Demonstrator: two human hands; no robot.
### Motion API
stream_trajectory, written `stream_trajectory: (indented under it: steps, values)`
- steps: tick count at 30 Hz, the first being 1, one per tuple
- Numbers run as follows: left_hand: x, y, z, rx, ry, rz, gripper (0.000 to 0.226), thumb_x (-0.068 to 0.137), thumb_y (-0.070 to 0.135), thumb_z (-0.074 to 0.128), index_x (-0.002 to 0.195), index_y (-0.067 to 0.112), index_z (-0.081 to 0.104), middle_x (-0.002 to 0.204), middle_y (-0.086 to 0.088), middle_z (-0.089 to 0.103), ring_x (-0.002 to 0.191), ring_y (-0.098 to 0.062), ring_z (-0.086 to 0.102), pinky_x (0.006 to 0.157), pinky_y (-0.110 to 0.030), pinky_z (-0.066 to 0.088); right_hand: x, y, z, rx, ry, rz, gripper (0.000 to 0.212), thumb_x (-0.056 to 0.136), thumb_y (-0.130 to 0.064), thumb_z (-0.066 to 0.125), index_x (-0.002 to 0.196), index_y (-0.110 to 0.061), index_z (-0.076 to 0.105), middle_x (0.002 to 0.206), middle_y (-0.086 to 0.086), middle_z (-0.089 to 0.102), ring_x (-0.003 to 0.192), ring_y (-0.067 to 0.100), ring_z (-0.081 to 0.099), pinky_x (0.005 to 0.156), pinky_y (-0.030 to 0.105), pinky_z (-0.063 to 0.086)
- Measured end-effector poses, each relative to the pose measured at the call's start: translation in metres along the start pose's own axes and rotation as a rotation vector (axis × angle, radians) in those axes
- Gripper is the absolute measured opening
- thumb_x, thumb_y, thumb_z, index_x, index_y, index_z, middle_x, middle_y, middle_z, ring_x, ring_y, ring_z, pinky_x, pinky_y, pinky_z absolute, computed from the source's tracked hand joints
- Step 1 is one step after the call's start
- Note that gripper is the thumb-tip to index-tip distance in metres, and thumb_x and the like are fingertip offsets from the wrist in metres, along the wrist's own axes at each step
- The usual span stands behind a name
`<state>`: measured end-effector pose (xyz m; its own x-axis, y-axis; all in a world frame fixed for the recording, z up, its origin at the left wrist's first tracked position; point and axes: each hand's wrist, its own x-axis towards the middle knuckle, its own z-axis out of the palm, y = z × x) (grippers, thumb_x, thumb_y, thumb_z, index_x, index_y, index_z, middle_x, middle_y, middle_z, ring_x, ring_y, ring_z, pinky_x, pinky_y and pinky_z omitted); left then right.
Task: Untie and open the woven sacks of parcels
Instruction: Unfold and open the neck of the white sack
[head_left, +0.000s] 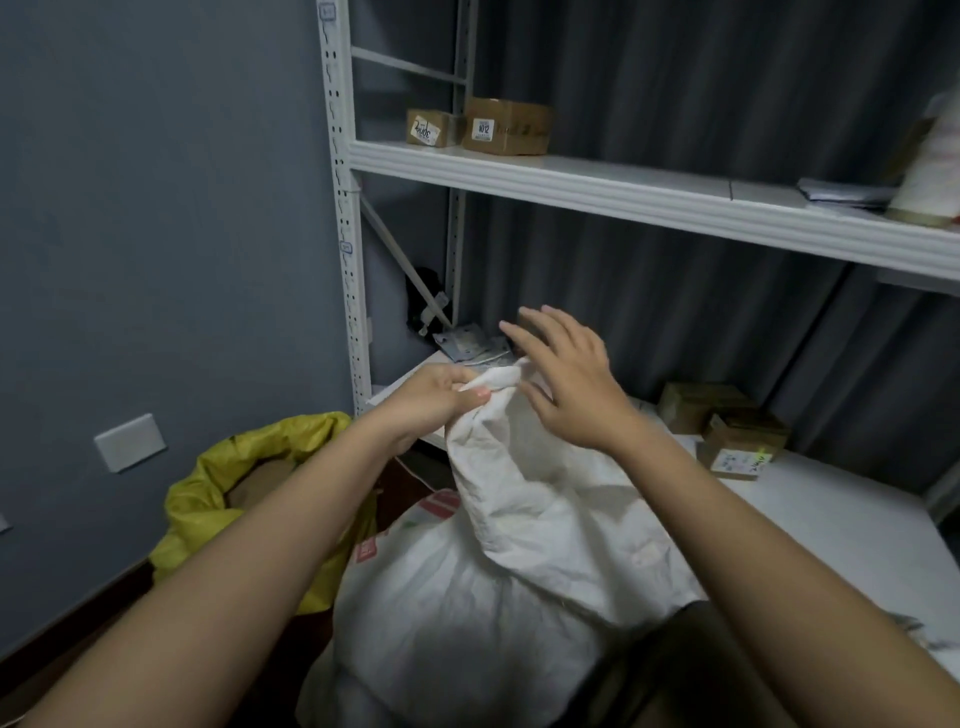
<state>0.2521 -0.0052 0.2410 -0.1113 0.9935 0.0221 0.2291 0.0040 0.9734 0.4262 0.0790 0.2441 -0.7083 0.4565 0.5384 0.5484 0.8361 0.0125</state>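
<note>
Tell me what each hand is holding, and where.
Left hand grips the white sack at its bunched neck. Right hand is open, holding nothing.

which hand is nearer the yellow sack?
Left. The left hand grips the white sack's neck just above and right of the yellow sack; the right hand is farther right.

On the far upper shelf, the larger cardboard box bears a white label reading "1012". The smaller box to its left carries a handwritten label, illegible.
</note>
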Motion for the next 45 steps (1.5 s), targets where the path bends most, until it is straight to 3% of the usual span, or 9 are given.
stream_trajectory:
  steps: [4, 10, 22, 28, 32, 37, 40, 42, 45]
  values:
    - [-0.01, 0.001, -0.018, 0.155, -0.108, -0.122, 0.013, 0.097, 0.014, 0.051, 0.094, 0.009, 0.062, 0.093, -0.009, 0.063, 0.085, -0.02, 0.057, 0.07, -0.027, 0.045, 0.014, 0.0, -0.006, 0.259, -0.311, 0.057, 0.021, 0.096, -0.032, 0.052, 0.095, -0.015, 0.063, 0.088, -0.009, 0.056, 0.09, 0.014, 0.055, 0.094, 0.045, 0.041]
    - [-0.012, 0.004, -0.008, 0.524, 0.117, -0.213, 0.032, 0.091, 0.018, 0.04, 0.122, 0.013, 0.044, 0.12, -0.011, 0.053, 0.11, -0.028, 0.051, 0.094, -0.038, 0.044, 0.032, -0.021, -0.006, 0.309, -0.155, 0.143, 0.026, 0.083, -0.04, 0.068, 0.098, -0.019, 0.067, 0.092, -0.006, 0.05, 0.087, 0.013, 0.051, 0.075, 0.034, 0.043]
    - [-0.025, -0.015, -0.014, 1.143, 0.39, 0.159, 0.041, 0.088, 0.049, 0.058, 0.094, 0.016, 0.034, 0.107, -0.008, 0.059, 0.099, -0.03, 0.056, 0.068, -0.036, 0.038, 0.032, -0.025, -0.03, 0.666, -0.372, 0.355, 0.017, 0.098, -0.017, 0.051, 0.085, -0.011, 0.061, 0.071, -0.006, 0.051, 0.069, 0.006, 0.045, 0.065, 0.021, 0.037]
    - [-0.028, -0.019, 0.005, 0.727, 0.318, 0.293, 0.04, 0.084, 0.056, 0.056, 0.084, 0.018, 0.044, 0.079, 0.005, 0.051, 0.074, -0.016, 0.05, 0.06, -0.032, 0.038, 0.021, -0.038, -0.015, 0.771, -0.297, 0.325, 0.012, 0.096, -0.023, 0.053, 0.097, -0.013, 0.057, 0.085, 0.003, 0.056, 0.075, 0.011, 0.049, 0.073, 0.028, 0.042]
    - [-0.036, -0.007, -0.018, 0.215, -0.005, 0.131, 0.04, 0.092, 0.047, 0.05, 0.06, 0.022, 0.049, 0.052, 0.014, 0.047, 0.056, -0.004, 0.046, 0.054, -0.02, 0.033, 0.006, -0.029, -0.024, 0.227, -0.261, -0.05, 0.032, 0.089, -0.05, 0.055, 0.096, -0.019, 0.056, 0.087, -0.007, 0.049, 0.077, 0.009, 0.047, 0.065, 0.025, 0.036]
    - [-0.035, -0.008, -0.006, 1.086, 0.068, 0.16, 0.047, 0.071, 0.06, 0.07, 0.093, 0.024, 0.048, 0.095, 0.003, 0.052, 0.091, -0.018, 0.051, 0.068, -0.031, 0.036, 0.01, -0.041, -0.022, 0.662, -0.449, 0.167, 0.03, 0.095, -0.03, 0.056, 0.088, -0.001, 0.061, 0.075, 0.001, 0.054, 0.069, 0.009, 0.048, 0.065, 0.031, 0.038]
    - [-0.039, -0.008, -0.016, 0.797, 0.11, 0.118, 0.032, 0.077, 0.046, 0.072, 0.085, 0.021, 0.055, 0.087, 0.002, 0.058, 0.09, -0.02, 0.058, 0.065, -0.029, 0.036, 0.009, -0.042, -0.032, 0.637, -0.567, 0.152, 0.007, 0.089, -0.018, 0.061, 0.089, -0.014, 0.055, 0.08, -0.002, 0.055, 0.073, 0.01, 0.05, 0.065, 0.029, 0.036]
    - [-0.043, -0.009, -0.033, 0.639, -0.054, -0.028, 0.034, 0.075, 0.045, 0.074, 0.085, 0.019, 0.054, 0.081, 0.006, 0.055, 0.08, -0.014, 0.054, 0.061, -0.027, 0.036, 0.001, -0.049, -0.028, 0.16, -0.498, 0.067, 0.013, 0.084, -0.016, 0.059, 0.09, -0.018, 0.047, 0.084, 0.0, 0.056, 0.08, 0.019, 0.054, 0.061, 0.031, 0.031]
    - [-0.049, -0.013, -0.025, 0.894, -0.011, 0.07, 0.052, 0.073, 0.05, 0.074, 0.099, 0.023, 0.039, 0.097, 0.005, 0.05, 0.087, -0.017, 0.05, 0.065, -0.032, 0.036, 0.001, -0.065, -0.013, -0.021, -0.465, 0.05, 0.014, 0.085, -0.025, 0.061, 0.079, -0.018, 0.05, 0.083, 0.005, 0.061, 0.081, 0.024, 0.056, 0.055, 0.031, 0.032]
